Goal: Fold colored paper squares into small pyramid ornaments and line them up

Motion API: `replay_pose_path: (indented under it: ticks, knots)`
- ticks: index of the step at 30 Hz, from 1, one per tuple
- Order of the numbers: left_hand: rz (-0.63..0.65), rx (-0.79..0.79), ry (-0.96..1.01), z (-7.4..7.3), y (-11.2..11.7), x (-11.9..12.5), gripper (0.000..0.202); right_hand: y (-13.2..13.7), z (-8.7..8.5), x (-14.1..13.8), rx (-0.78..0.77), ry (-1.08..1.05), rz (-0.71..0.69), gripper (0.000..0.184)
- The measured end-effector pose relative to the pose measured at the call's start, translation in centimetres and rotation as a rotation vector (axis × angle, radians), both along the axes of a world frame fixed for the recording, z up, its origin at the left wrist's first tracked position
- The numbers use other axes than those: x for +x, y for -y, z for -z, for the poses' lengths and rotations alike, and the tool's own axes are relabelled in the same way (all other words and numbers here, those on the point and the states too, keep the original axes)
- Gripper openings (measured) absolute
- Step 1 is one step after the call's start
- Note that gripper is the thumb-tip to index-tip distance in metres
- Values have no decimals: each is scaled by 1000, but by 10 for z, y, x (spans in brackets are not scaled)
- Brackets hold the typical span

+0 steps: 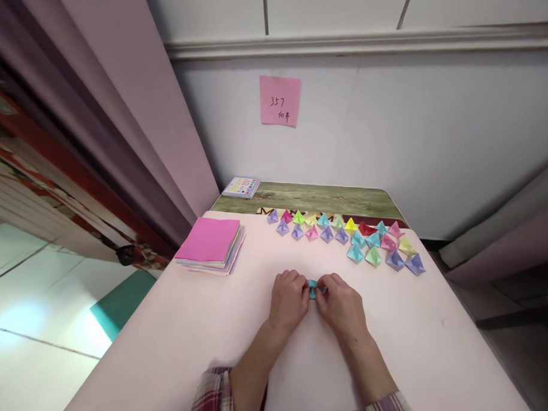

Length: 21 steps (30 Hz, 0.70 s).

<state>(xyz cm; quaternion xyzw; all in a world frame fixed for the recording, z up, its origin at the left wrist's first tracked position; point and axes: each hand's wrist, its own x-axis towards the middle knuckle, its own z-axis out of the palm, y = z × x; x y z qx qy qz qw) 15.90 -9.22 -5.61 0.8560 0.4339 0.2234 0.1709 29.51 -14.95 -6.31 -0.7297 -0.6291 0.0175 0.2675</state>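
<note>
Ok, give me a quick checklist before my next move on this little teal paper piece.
1. Grip: left hand and right hand both pinch the teal paper piece: ok.
2. Its creases: cannot tell, fingers hide them.
3. Piece resting on the table or lifted: cannot tell.
4. All folded shapes lie apart from both hands: ok.
5. Is the paper stack squared: not ok, lower sheets splay out.

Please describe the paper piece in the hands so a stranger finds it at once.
On the pink table, nearer than the rows of folded paper shapes, the left hand and right hand meet. They pinch a teal paper, the only folded piece outside the rows.
</note>
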Motion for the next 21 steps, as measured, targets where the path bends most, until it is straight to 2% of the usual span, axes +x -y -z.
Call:
replay_pose_path:
  ticks: [5,12,17,21]
  knots:
    - [13,2,7,-1,1,0,11,-3,0,-7,-26,-2,48,6]
    - [1,10,-47,-6,3,0,14,-6,-12,-20,-186,54,123,6]
    - [-65,35,-135,-9,7,2,13,-6,-15,-21,-231,29,131,12]
    - [-105,-36,-98,-8,7,3,15,-6,-15,-21,-229,24,133,13]
